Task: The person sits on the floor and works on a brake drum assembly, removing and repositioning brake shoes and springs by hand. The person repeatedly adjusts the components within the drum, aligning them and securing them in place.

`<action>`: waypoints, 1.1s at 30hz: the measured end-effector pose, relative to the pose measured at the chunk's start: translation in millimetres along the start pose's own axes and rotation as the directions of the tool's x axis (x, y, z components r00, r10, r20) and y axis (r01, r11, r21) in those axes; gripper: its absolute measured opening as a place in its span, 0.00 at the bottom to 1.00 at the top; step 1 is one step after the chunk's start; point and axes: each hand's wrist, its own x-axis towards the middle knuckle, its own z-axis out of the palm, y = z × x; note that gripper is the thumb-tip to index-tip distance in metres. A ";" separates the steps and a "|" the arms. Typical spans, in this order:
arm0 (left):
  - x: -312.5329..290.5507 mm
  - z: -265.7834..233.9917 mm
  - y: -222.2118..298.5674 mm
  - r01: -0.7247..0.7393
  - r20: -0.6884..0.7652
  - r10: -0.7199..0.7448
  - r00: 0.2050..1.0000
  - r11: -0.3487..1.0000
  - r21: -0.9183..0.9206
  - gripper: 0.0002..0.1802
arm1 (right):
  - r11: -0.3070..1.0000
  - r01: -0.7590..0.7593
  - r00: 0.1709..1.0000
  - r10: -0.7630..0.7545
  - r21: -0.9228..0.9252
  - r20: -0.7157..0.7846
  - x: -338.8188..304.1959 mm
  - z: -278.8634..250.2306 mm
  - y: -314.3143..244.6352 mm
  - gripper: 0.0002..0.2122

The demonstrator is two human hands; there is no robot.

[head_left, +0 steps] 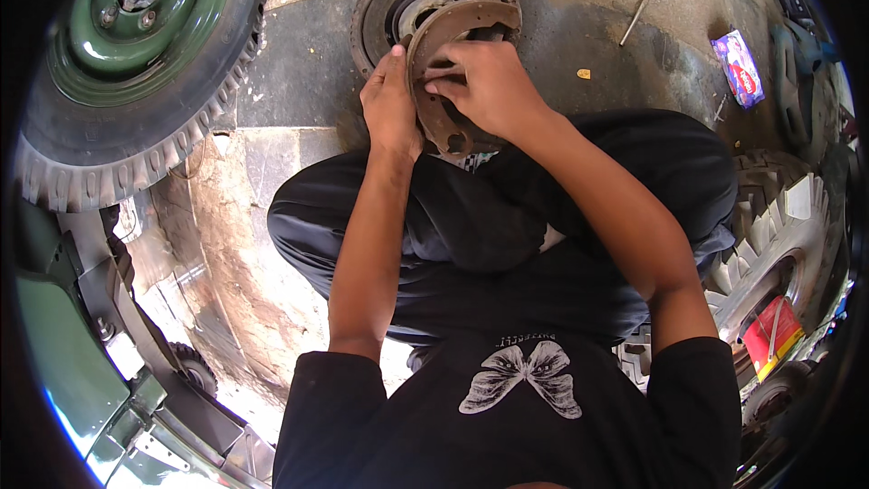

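A rusty, crescent-shaped brake shoe (471, 14) is held up in front of me, above my crossed legs. My left hand (391, 104) is closed around its left outer edge, thumb up along the rim. Inside the curve, the fingers of my right hand (491, 81) are bent and pinched together against the shoe's inner side. Whatever sits between those fingertips is too small to make out. Behind the shoe, a round, rusty brake drum or hub plate (378, 9) lies flat on the ground, partly covered by the shoe.
A green wheel with a thick tyre (172, 113) stands at the far left, above green vehicle bodywork (68, 353). A bolt-like metal rod (636, 16) and a purple packet (739, 68) lie on the ground to the right. Another tyre (756, 235) is beside my right knee.
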 end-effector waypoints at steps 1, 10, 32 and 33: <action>-0.9 0.2 2.5 -0.002 0.000 0.002 1.000 1.000 -0.004 0.20 | 0.996 0.059 0.998 -0.059 -0.060 0.003 -1.3 -0.1 0.8 0.11; -4.1 -3.3 3.8 0.079 -0.004 -0.080 0.997 0.994 -0.075 0.21 | 0.950 0.235 0.972 -0.224 -0.206 0.076 -2.3 -1.7 -7.0 0.10; -2.0 -6.9 0.3 0.087 0.048 -0.085 0.995 0.995 -0.052 0.20 | 0.980 0.029 0.999 -0.020 -0.196 0.048 20.0 -5.1 -8.0 0.10; -3.1 -6.7 -1.6 0.094 0.015 -0.094 0.995 0.994 -0.054 0.20 | 0.978 0.035 0.999 -0.028 -0.203 0.037 23.7 -8.5 -7.8 0.11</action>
